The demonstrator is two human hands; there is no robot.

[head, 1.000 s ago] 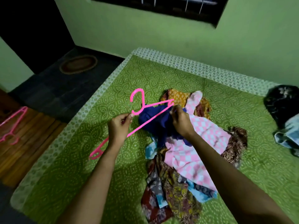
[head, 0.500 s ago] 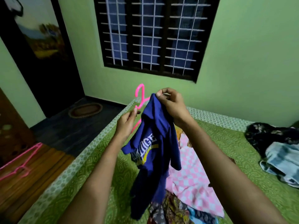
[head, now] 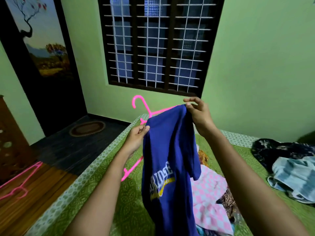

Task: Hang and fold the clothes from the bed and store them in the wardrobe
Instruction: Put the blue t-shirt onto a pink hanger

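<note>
A blue t-shirt (head: 167, 160) with white and yellow lettering hangs in the air over the bed, draped on a pink hanger (head: 142, 106) whose hook sticks up above the collar. My left hand (head: 137, 139) pinches the shirt's left edge near the collar. My right hand (head: 198, 113) pinches the shirt's right shoulder at the hanger's arm. The hanger's lower left arm (head: 132, 169) pokes out below my left wrist. A pile of clothes, with a pink checked garment (head: 210, 196) on top, lies on the bed beneath.
The bed has a green patterned cover (head: 105, 193). Dark and pale blue clothes (head: 289, 166) lie at its right. Another pink hanger (head: 22, 183) rests on a wooden surface at the left. A barred window (head: 158, 43), a dark doorway and a round mat (head: 87, 128) are beyond.
The shirt and hanger were lifted from the pile on the bed and raised. My hands spread apart, and the shirt now sits over the hanger's right arm.
</note>
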